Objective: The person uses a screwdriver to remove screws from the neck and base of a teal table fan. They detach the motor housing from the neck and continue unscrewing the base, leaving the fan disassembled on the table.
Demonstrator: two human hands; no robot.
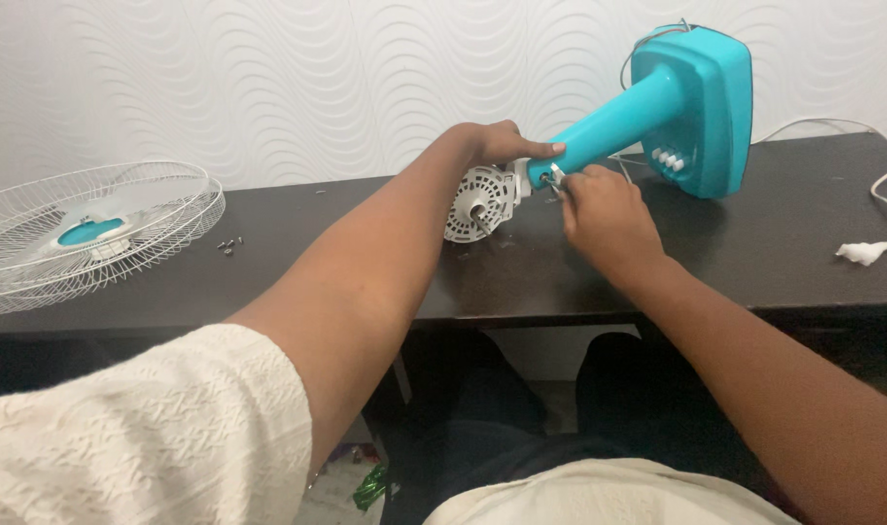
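Note:
A turquoise table fan stand (691,107) lies on its side on the dark table (754,253), its neck pointing left. At the neck's end sits the white motor housing (477,202). My left hand (497,144) grips the top of the neck near the motor. My right hand (604,216) is closed at the joint between neck and motor, pinching a small metal part there that I cannot make out.
A white wire fan guard (84,233) with a turquoise hub lies at the table's left end. Several small dark screws (229,245) lie beside it. A white power cord and plug (866,253) trail at the right. A patterned white wall stands behind.

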